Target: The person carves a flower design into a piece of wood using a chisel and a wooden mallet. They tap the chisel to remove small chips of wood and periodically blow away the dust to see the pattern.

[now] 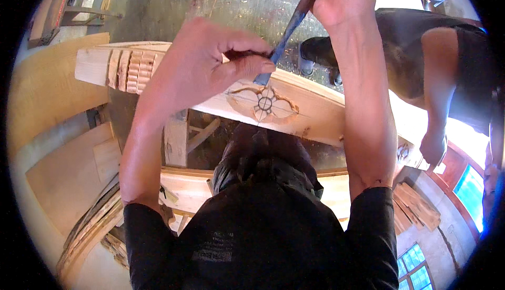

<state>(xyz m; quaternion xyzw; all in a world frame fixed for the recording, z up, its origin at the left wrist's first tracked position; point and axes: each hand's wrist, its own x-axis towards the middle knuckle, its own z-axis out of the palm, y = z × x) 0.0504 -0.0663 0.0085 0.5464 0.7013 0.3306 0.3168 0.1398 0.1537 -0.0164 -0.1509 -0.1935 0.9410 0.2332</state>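
A long pale wooden beam (321, 127) crosses in front of me, with ribbed carving near its left end and a half-carved four-petal motif (265, 102) around a drawn circle. My right hand (336, 0) is closed around the dark handle of a chisel (289, 37), high over the beam. My left hand (210, 61) is closed low on the chisel, thumb and fingers at its blade. The blade slants down to the upper edge of the motif; whether it touches the wood I cannot tell.
A co-worker (442, 63) in dark clothing is close on my right, one hand (434, 145) at the beam. Plywood sheets (60, 100) and wood strips lie at the left. A trestle leg (176, 140) stands under the beam. More boards (418, 206) lie lower right.
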